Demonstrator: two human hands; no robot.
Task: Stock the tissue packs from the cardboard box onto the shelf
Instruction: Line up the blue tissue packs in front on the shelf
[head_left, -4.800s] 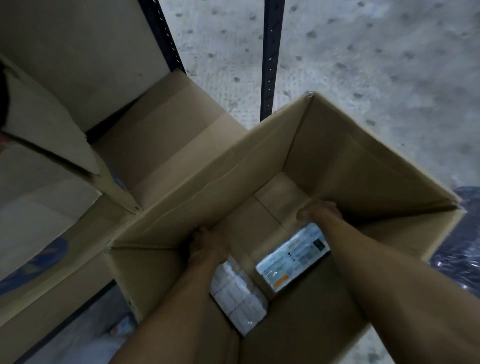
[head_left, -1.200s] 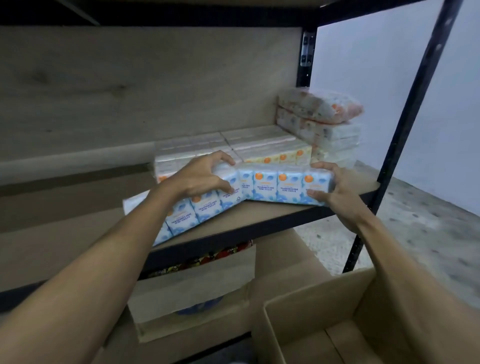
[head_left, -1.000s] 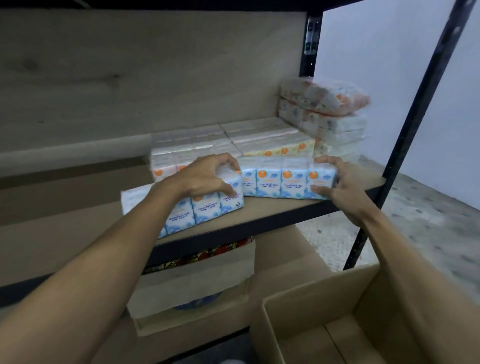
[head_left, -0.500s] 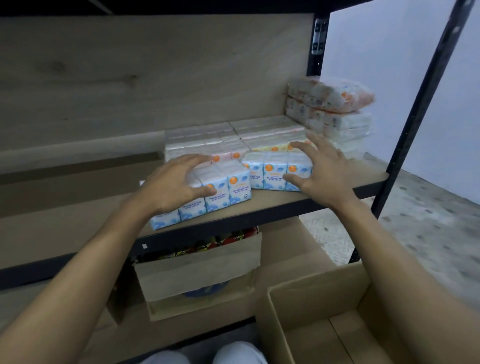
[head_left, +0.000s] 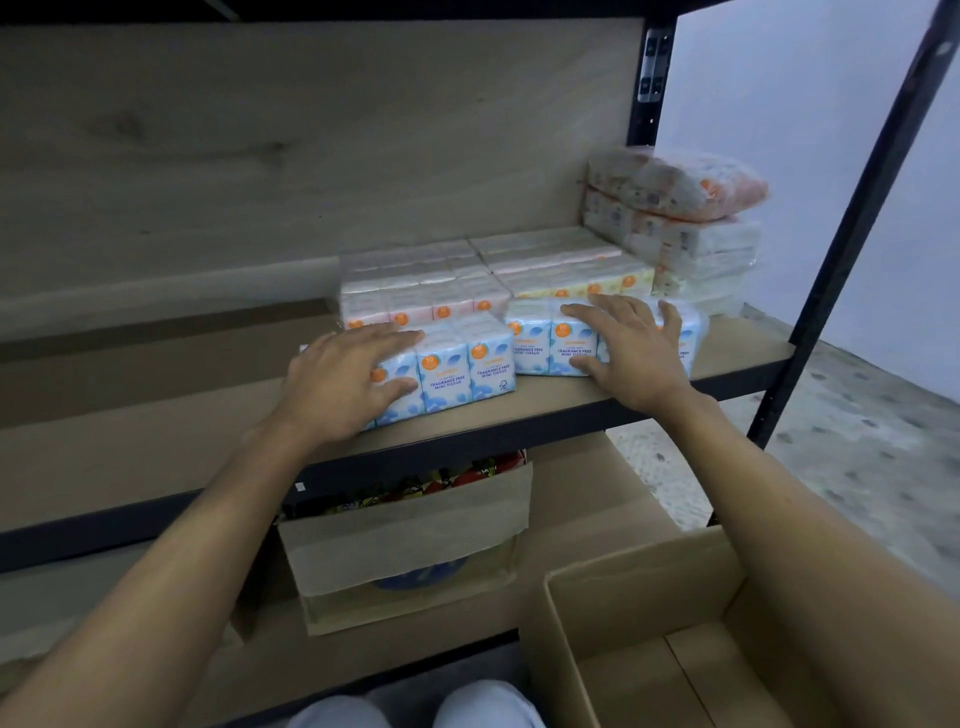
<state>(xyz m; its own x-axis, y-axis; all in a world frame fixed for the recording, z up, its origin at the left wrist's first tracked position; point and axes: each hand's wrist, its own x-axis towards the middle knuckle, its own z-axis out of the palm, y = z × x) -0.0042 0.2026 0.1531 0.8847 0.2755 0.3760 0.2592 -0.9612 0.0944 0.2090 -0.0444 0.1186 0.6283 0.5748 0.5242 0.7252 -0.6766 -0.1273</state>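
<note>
Two blue-and-white tissue packs stand side by side near the front edge of the wooden shelf (head_left: 561, 408). My left hand (head_left: 343, 382) lies flat over the left tissue pack (head_left: 467, 371), fingers spread on top and thumb on its front face. My right hand (head_left: 634, 353) presses on the right tissue pack (head_left: 540, 345) the same way. Neither hand is closed around a pack. The open cardboard box (head_left: 639, 597) sits at the lower right below the shelf; the part of its bottom that I can see is bare.
Behind the blue packs lie pink tissue packs (head_left: 415, 291) and yellow ones (head_left: 566, 270). A stack of wrapped packs (head_left: 685, 228) stands at the shelf's right end by the black post (head_left: 852, 223). The shelf's left half is bare. Another opened carton (head_left: 405, 530) sits underneath.
Both packs came out of the cardboard box and onto the shelf. Over the last second my hands slid them back against the row behind and flattened out on top.
</note>
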